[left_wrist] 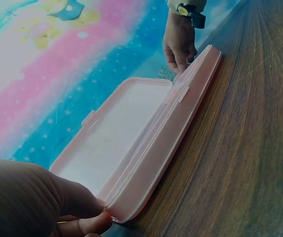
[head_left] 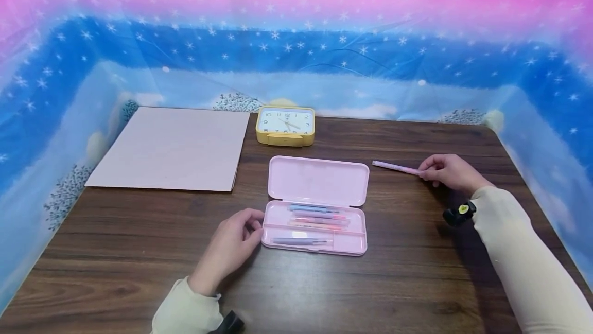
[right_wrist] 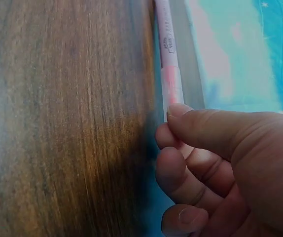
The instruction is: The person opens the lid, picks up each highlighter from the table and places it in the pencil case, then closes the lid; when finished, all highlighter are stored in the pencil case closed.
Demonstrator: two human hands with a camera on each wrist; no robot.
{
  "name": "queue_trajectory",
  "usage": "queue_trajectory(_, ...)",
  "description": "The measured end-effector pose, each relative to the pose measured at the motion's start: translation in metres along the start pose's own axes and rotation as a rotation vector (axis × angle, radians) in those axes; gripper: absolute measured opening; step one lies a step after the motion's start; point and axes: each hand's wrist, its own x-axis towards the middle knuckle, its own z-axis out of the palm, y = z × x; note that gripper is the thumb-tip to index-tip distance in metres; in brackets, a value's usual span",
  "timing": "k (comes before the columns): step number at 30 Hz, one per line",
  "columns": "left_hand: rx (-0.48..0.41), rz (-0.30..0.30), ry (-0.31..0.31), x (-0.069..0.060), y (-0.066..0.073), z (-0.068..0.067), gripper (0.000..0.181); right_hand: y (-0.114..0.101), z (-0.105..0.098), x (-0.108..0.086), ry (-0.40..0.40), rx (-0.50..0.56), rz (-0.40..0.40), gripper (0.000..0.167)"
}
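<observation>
A pink pencil case lies open on the table, its lid folded back away from me. Inside it are several slim pens in the back compartment and a greyish-lilac pen in the front one. My left hand holds the case's left end; thumb and finger pinch its corner in the left wrist view. Off to the right of the case, my right hand pinches a pink highlighter by its clear-capped end. The highlighter's other end points left, toward the lid.
Behind the case stands a yellow clock. A large pale pink board or folder lies at the back left of the dark wood table. Patterned cloth hangs around the table's back and sides.
</observation>
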Motion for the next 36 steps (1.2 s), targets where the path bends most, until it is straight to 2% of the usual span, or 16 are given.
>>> queue_trajectory(8,0.002,-0.005,-0.003,0.0,0.0,0.001,0.024,-0.003,-0.005,-0.014,0.023,0.03,-0.008,0.025)
queue_trajectory(13,0.011,0.007,0.002,0.001,0.0,0.002,0.023,-0.009,-0.013,-0.03,0.071,0.034,-0.031,0.032)
queue_trajectory(19,0.032,0.002,-0.009,0.001,0.002,0.0,0.023,-0.025,-0.031,-0.052,0.147,0.009,-0.109,0.033)
queue_trajectory(23,0.044,-0.001,-0.02,0.002,0.003,-0.001,0.023,-0.041,-0.036,-0.065,0.195,0.028,-0.121,0.03)
queue_trajectory(28,0.055,-0.006,-0.025,0.001,0.004,-0.002,0.023,-0.066,-0.029,-0.077,0.212,0.033,-0.155,0.026)
queue_trajectory(36,0.063,-0.006,-0.025,0.0,0.003,-0.001,0.023,-0.102,0.003,-0.088,0.181,0.036,-0.303,0.014)
